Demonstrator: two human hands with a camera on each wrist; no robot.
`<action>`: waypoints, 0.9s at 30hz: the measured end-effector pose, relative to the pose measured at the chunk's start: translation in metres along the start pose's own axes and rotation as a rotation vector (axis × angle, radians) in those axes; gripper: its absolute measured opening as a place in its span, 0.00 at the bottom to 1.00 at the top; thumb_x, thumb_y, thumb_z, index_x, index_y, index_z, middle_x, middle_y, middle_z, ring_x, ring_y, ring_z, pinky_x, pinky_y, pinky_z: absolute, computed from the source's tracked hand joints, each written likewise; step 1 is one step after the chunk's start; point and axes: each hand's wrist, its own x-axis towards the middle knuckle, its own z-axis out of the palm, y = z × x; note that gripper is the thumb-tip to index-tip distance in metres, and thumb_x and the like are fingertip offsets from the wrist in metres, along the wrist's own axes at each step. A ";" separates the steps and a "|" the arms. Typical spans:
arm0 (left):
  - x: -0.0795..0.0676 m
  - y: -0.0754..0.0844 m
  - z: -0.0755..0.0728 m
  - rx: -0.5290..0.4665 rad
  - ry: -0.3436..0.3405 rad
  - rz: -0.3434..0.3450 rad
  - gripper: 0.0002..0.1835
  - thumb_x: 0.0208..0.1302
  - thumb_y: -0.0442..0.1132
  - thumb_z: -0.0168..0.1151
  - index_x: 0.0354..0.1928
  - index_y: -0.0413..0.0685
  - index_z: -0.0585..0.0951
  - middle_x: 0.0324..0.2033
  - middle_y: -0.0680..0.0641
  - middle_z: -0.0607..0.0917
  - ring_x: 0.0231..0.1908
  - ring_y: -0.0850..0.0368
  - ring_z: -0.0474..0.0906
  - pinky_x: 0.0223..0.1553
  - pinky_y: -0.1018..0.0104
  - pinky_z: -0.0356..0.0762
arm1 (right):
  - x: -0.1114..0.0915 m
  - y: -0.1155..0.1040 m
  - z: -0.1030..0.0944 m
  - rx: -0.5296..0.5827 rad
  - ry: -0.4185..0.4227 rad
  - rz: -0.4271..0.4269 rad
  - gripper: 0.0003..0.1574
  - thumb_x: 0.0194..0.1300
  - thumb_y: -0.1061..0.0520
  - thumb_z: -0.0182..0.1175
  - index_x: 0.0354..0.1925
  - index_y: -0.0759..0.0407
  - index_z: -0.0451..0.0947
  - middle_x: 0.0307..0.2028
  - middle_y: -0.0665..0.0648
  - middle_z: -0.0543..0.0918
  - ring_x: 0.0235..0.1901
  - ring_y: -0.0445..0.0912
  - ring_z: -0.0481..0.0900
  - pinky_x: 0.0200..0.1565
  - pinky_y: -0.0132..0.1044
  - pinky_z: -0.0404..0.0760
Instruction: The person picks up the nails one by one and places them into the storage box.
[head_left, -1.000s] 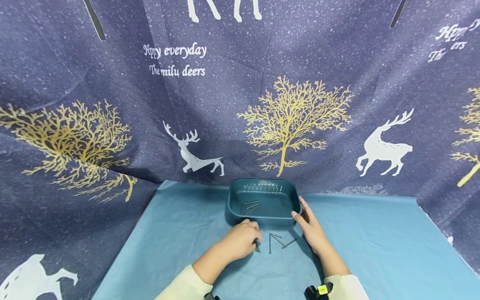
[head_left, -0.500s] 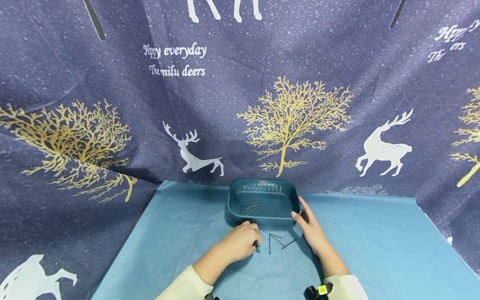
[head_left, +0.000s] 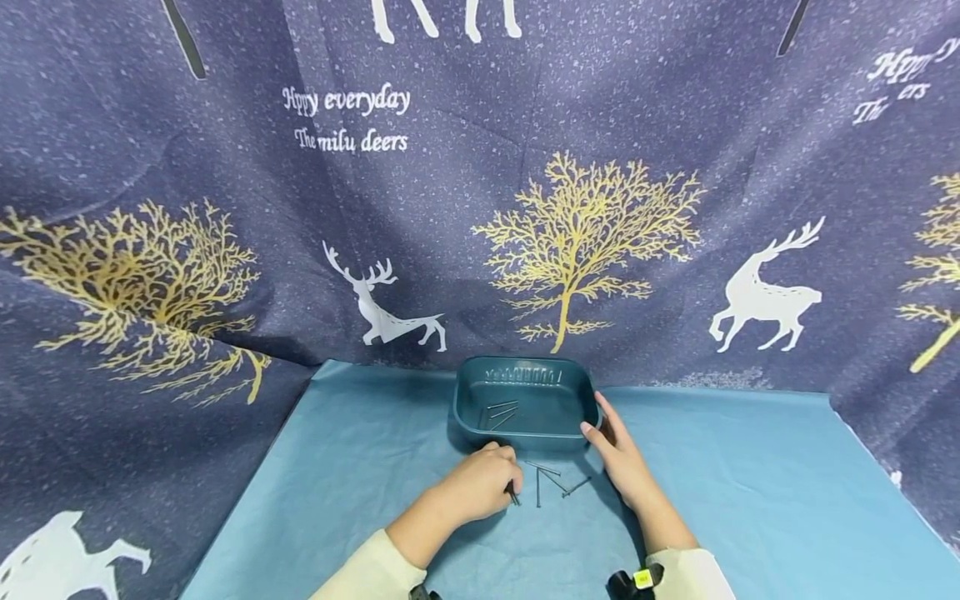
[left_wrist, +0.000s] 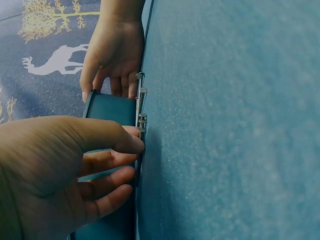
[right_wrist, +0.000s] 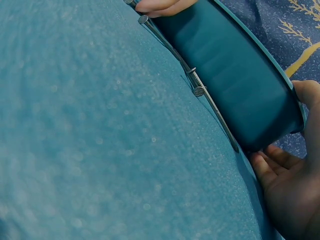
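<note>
My left hand [head_left: 480, 482] is just in front of a dark teal plastic bin [head_left: 536, 443], pinching a few steel nails [head_left: 513, 493] between thumb and fingers. Their flat heads [left_wrist: 142, 120] stick out by the thumb tip in the left wrist view, while the shanks are partly hidden by the fingers. At the bin's front right corner, my right hand [head_left: 626, 467] grips it, thumb at the rim and other fingers along the outer side. Several loose nails [head_left: 538, 490] lie on the cloth between the hands, some crossing. More nails [head_left: 504, 407] rest inside the bin at its left.
A light blue cloth [head_left: 735, 483] covers the table. Behind the bin hangs a dark blue curtain [head_left: 450, 208] printed with deer and yellow trees, close to the bin's back wall. Black wrist straps [head_left: 633, 583] sit at the cuffs.
The left hand shifts only slightly at the nails, and fewer ends show below its fingers than a second ago. The right hand stays on the bin.
</note>
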 end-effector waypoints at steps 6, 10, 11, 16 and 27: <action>0.001 -0.001 0.001 -0.001 0.004 0.000 0.10 0.52 0.36 0.72 0.30 0.64 0.85 0.33 0.62 0.77 0.34 0.65 0.64 0.43 0.73 0.71 | 0.000 0.000 0.000 0.006 0.003 0.002 0.46 0.76 0.39 0.53 0.81 0.37 0.43 0.81 0.63 0.41 0.80 0.63 0.41 0.76 0.63 0.49; 0.002 -0.002 0.001 -0.006 0.006 0.002 0.10 0.50 0.36 0.72 0.28 0.64 0.84 0.32 0.62 0.76 0.33 0.64 0.63 0.42 0.73 0.70 | 0.000 0.001 0.000 0.008 0.007 -0.002 0.45 0.76 0.40 0.53 0.81 0.38 0.43 0.81 0.63 0.41 0.80 0.63 0.41 0.76 0.63 0.49; 0.002 -0.002 0.001 -0.006 0.005 0.004 0.10 0.49 0.36 0.72 0.27 0.64 0.83 0.31 0.62 0.75 0.33 0.64 0.63 0.42 0.73 0.69 | 0.000 0.001 0.000 0.006 0.006 -0.002 0.45 0.76 0.40 0.53 0.81 0.38 0.43 0.81 0.63 0.41 0.80 0.62 0.41 0.76 0.63 0.49; 0.002 -0.003 0.001 -0.019 0.005 0.010 0.09 0.50 0.37 0.73 0.26 0.63 0.82 0.28 0.62 0.73 0.32 0.65 0.62 0.39 0.75 0.67 | 0.001 0.002 0.000 0.004 0.007 -0.002 0.45 0.76 0.40 0.53 0.81 0.37 0.43 0.81 0.63 0.40 0.80 0.63 0.41 0.76 0.62 0.48; 0.002 -0.004 0.001 -0.020 0.010 0.021 0.11 0.51 0.35 0.72 0.24 0.62 0.81 0.27 0.62 0.73 0.31 0.66 0.62 0.38 0.76 0.65 | 0.001 0.001 0.000 0.006 0.004 -0.001 0.45 0.77 0.40 0.52 0.81 0.38 0.43 0.81 0.63 0.40 0.80 0.62 0.40 0.76 0.62 0.48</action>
